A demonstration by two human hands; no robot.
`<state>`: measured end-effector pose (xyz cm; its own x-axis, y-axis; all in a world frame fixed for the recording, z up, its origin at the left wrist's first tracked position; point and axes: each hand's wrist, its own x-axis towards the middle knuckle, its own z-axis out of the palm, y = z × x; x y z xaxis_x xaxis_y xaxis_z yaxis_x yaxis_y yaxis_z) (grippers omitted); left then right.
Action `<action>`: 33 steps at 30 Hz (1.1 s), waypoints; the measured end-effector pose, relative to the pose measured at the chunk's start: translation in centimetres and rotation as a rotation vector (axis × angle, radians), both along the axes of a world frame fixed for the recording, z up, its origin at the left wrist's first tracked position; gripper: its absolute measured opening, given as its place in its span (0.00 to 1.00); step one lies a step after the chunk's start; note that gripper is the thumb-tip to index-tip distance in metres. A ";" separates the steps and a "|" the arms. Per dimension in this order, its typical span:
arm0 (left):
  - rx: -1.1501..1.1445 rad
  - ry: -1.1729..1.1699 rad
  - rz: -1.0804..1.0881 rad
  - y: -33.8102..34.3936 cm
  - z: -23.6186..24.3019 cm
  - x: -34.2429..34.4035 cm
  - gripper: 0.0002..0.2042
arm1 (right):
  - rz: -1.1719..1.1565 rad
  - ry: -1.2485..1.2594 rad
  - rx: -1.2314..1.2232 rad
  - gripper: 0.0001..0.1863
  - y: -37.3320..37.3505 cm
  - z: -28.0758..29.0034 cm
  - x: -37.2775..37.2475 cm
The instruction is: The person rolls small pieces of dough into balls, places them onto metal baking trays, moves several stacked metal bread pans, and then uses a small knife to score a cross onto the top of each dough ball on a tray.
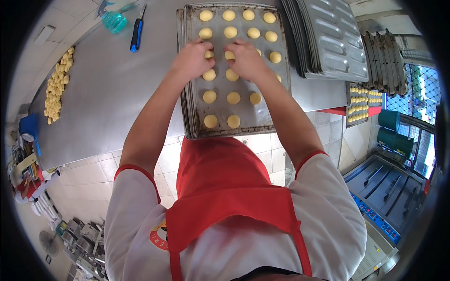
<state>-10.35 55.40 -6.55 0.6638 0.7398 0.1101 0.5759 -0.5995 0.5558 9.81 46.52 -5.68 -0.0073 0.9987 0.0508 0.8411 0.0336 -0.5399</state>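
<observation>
A metal baking tray (220, 107), on top of a stack of trays, carries rows of round pale yellow dough balls (210, 121). My left hand (192, 58) is over the tray's left side, its fingers curled round a dough ball (209, 55) in the third row from the far edge. Just to its right, my right hand (246, 58) has fingers closed round another dough ball (229, 55) in the same row, covering part of the balls beside it.
A steel table (117, 93) holds a pile of dough pieces (56, 84), a blue-handled cutter (137, 35) and a teal spray bottle (115, 21). Right are stacked molded pans (333, 42) and filled trays (357, 107). A steel appliance (382, 187) stands lower right.
</observation>
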 end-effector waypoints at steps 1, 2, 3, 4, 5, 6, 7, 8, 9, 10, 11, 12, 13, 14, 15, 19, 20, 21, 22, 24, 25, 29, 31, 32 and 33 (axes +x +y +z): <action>-0.023 -0.043 0.017 0.5 -0.3 0.3 0.17 | 0.001 0.001 -0.092 0.22 0.7 -0.1 0.3; -0.046 -0.087 0.032 0.7 -0.5 0.5 0.17 | -0.006 0.015 -0.066 0.22 1.2 -0.2 0.8; -0.078 -0.120 0.046 0.7 -0.8 0.4 0.18 | -0.015 0.039 -0.049 0.22 1.0 -0.5 0.8; -0.068 -0.106 0.039 1.0 -1.4 0.4 0.18 | -0.026 0.063 -0.031 0.22 0.8 -0.7 0.8; -0.058 -0.093 0.031 1.2 -2.0 0.3 0.18 | -0.008 0.029 -0.014 0.22 0.6 -0.9 0.8; -0.042 -0.086 0.018 1.7 -2.5 0.6 0.18 | 0.008 -0.010 0.010 0.23 0.5 -0.9 1.1; 0.042 -0.090 0.010 2.0 -1.9 1.1 0.19 | 0.020 -0.051 0.033 0.23 0.5 -0.6 1.6; 0.125 -0.097 0.002 1.8 -1.2 1.3 0.19 | -0.042 -0.021 0.096 0.23 0.0 0.0 2.5; 0.197 -0.089 0.000 1.0 -0.4 1.0 0.20 | -0.097 0.022 0.147 0.24 -1.0 1.8 2.7; 0.147 -0.145 -0.036 0.4 0.2 1.6 0.20 | -0.155 0.054 0.210 0.25 -1.6 3.1 3.6; 0.096 -0.199 -0.071 -0.4 0.7 2.8 0.21 | -0.201 -0.029 0.179 0.25 -2.5 2.8 5.2; 0.054 -0.263 -0.104 -0.8 1.4 4.4 0.21 | -0.244 -0.121 0.158 0.25 -3.6 2.6 7.3; 0.034 -0.221 -0.151 -1.2 1.6 6.1 0.21 | -0.279 -0.206 0.139 0.26 -4.4 2.1 8.6; 0.013 -0.178 -0.196 -1.7 1.3 8.0 0.21 | -0.290 -0.183 0.098 0.23 -4.8 1.3 9.6; -0.006 -0.134 -0.244 -1.9 0.6 9.8 0.22 | -0.260 -0.155 0.065 0.23 -5.0 0.6 10.5; -0.188 0.039 -0.227 -2.0 0.3 13.3 0.23 | -0.214 0.020 0.022 0.23 -4.3 -0.1 12.0; -0.159 0.035 -0.213 -1.7 -0.2 13.6 0.23 | -0.195 0.022 0.071 0.23 -3.8 0.2 12.2; -0.136 0.035 -0.200 -1.3 -1.1 13.4 0.24 | -0.178 0.030 0.114 0.24 -4.0 0.0 12.1; -0.106 0.030 -0.192 -1.0 -1.0 13.4 0.24 | -0.161 0.003 0.126 0.25 -4.3 -0.4 12.5; 0.120 -0.003 -0.212 -1.4 -0.2 13.0 0.23 | -0.124 -0.051 0.157 0.27 -5.0 -1.5 13.3; 0.218 -0.010 -0.217 -2.2 0.7 12.4 0.23 | -0.136 -0.029 0.174 0.26 -5.7 -0.6 12.9; 0.005 -0.097 -0.214 -7.9 2.9 10.8 0.21 | -0.092 0.081 0.108 0.24 -10.4 1.1 12.0; -0.041 0.013 -0.253 -9.0 0.8 10.9 0.18 | -0.041 0.131 0.026 0.23 -11.7 0.2 11.9; -0.064 0.069 -0.271 -9.2 -0.4 10.9 0.17 | -0.030 0.151 -0.001 0.22 -11.9 -0.2 11.9; -0.069 0.030 -0.233 -9.2 0.0 11.4 0.16 | -0.025 0.167 -0.032 0.22 -11.9 -0.4 12.1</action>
<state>1.05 46.20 -6.57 0.8198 0.5711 0.0421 0.4434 -0.6796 0.5844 21.96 34.62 -6.05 0.0237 0.9996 0.0174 0.7396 -0.0058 -0.6730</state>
